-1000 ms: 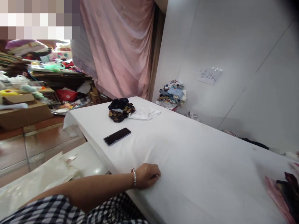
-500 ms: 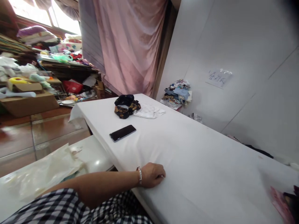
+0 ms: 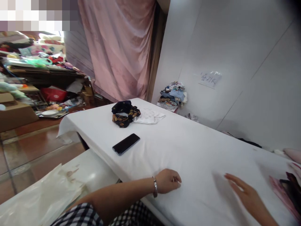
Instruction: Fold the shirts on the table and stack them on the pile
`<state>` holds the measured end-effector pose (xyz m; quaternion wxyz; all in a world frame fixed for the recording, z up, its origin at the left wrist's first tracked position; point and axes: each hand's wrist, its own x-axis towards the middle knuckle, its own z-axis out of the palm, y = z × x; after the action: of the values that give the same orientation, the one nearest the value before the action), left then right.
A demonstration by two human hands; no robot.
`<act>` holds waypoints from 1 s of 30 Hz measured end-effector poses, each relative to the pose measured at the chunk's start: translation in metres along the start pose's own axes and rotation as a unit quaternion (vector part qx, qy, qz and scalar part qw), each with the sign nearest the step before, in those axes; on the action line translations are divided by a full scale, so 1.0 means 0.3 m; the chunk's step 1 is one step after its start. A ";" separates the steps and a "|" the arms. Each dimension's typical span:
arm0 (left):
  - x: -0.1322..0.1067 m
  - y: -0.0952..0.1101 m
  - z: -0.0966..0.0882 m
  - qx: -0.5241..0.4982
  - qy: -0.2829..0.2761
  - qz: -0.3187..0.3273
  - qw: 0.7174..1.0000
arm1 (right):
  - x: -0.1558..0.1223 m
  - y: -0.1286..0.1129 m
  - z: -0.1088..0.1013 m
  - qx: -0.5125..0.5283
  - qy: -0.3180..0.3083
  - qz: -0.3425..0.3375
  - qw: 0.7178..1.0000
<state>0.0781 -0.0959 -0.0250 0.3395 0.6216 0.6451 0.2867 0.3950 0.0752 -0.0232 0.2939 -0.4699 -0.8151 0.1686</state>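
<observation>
My left hand [image 3: 167, 181] rests on the white cloth [image 3: 192, 150] that covers the table, near its front edge. Its fingers are curled under in a loose fist and a bracelet sits on the wrist. I cannot make out anything inside the fingers. My right hand [image 3: 244, 194] lies further right over the cloth, palm down, fingers stretched out and apart, holding nothing. A black phone [image 3: 126, 143] lies flat on the cloth beyond my left hand.
A dark patterned fabric bundle [image 3: 124, 113] and a white cloth piece [image 3: 148, 116] lie at the table's far end. Pink and dark fabric [image 3: 288, 191] lies at the right edge. A fabric pile [image 3: 172, 95] sits against the white wall. A plastic sheet [image 3: 39, 194] covers a low surface at left.
My right hand has come into view on the cloth at the right. My left hand has shifted a little to the right. The camera has swung slightly right.
</observation>
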 end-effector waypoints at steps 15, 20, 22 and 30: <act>0.297 -0.282 -0.752 0.255 0.123 -0.129 0.950 | 0.002 -0.337 0.521 -0.087 -0.142 -0.135 0.977; 0.437 -0.391 -0.871 0.313 0.156 -0.167 0.922 | -0.032 -0.355 0.519 -0.154 -0.158 -0.139 0.965; 0.473 -0.428 -0.895 0.323 0.173 -0.177 0.913 | -0.038 -0.363 0.511 -0.157 -0.162 -0.140 0.964; 0.543 -0.525 -0.957 0.268 0.244 -0.220 0.906 | -0.048 -0.374 0.505 -0.153 -0.157 -0.138 0.966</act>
<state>-0.2451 0.0715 0.0106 0.0467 0.4426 0.8804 0.1637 0.2293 0.0066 -0.0827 0.1070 -0.3599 -0.9241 0.0710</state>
